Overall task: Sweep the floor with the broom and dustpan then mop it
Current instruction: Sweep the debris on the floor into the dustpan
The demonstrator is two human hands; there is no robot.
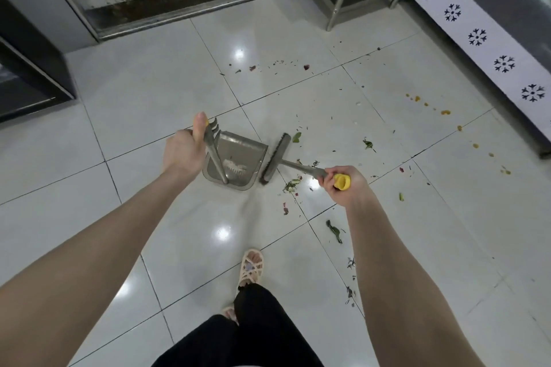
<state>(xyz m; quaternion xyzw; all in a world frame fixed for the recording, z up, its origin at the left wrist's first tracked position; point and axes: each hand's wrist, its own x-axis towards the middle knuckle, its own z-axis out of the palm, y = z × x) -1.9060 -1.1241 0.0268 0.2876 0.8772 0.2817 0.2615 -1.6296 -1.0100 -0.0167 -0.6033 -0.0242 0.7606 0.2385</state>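
Observation:
My left hand (183,150) grips the yellow-topped upright handle of a grey dustpan (238,155), which stands on the white tiled floor (149,83) with its mouth facing right. My right hand (341,183) grips the yellow end of the broom handle. The dark broom head (275,158) lies on the floor right at the dustpan's open edge. A little pale debris sits inside the pan. Green leaf bits and scraps (293,185) lie just right of the broom head, under its handle.
More scraps are scattered to the right: green leaves (334,231), yellow bits (445,112) and dark specks (306,67). A metal door threshold (155,21) runs at the back, metal stand legs (335,13) at back right, a patterned counter base (477,37) along the right. My sandalled foot (252,268) is below.

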